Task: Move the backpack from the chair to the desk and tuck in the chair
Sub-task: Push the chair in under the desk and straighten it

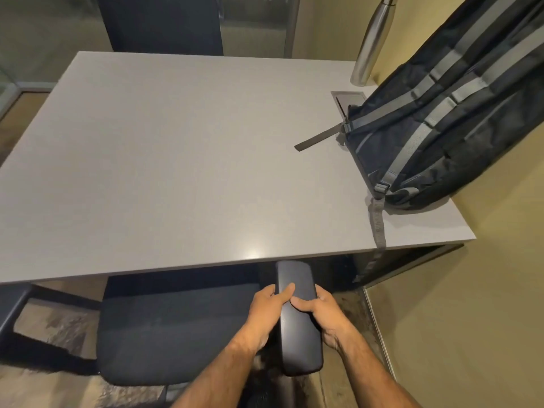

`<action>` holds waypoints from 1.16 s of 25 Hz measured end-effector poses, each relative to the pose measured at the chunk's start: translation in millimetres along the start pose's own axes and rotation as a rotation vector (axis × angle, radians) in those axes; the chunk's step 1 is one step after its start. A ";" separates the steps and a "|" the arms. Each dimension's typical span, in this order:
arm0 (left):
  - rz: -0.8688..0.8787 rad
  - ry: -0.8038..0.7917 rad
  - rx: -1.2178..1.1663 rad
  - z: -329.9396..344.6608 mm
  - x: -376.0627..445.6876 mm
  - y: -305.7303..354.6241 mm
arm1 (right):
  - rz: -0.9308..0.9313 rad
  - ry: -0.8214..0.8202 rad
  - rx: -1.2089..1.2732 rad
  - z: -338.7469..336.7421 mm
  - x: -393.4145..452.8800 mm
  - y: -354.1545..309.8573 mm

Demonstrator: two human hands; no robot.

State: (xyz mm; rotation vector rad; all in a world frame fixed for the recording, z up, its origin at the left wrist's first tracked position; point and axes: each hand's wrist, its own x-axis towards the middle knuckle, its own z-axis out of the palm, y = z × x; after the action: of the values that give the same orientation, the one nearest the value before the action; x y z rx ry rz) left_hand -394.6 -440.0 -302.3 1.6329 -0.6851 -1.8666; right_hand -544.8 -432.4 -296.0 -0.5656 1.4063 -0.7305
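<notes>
Desk [176,160]: lying beyond both hands.
Bag [441,119]: leaning up-right of them.
Left hand [269,313]: gripping armrest [297,319].
Right hand [322,315]: clasping it, thumbs nearly meeting.

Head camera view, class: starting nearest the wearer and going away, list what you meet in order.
Left hand and right hand, both gripping the chair armrest → near edge of the desk → backpack leaning against the wall → steel bottle → second chair beyond the far edge.
</notes>
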 end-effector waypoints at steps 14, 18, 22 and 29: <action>-0.121 0.118 0.009 -2.9 39.5 -32.5 | 0.106 0.038 -0.022 -2.4 38.8 39.9; -0.135 0.111 0.080 -7.0 52.6 -49.5 | 0.122 0.064 -0.058 -1.2 53.0 58.9; -0.095 0.080 0.103 -11.7 63.7 -57.3 | 0.140 0.080 -0.027 -2.0 61.9 64.3; -0.082 0.046 0.274 -13.3 66.2 -50.0 | 0.155 0.044 -0.111 0.1 57.9 54.3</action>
State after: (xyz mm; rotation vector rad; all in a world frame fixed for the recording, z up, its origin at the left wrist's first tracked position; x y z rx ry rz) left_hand -392.0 -451.0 -385.6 1.8942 -0.8995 -1.8496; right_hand -537.4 -439.4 -374.7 -0.5226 1.5199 -0.5464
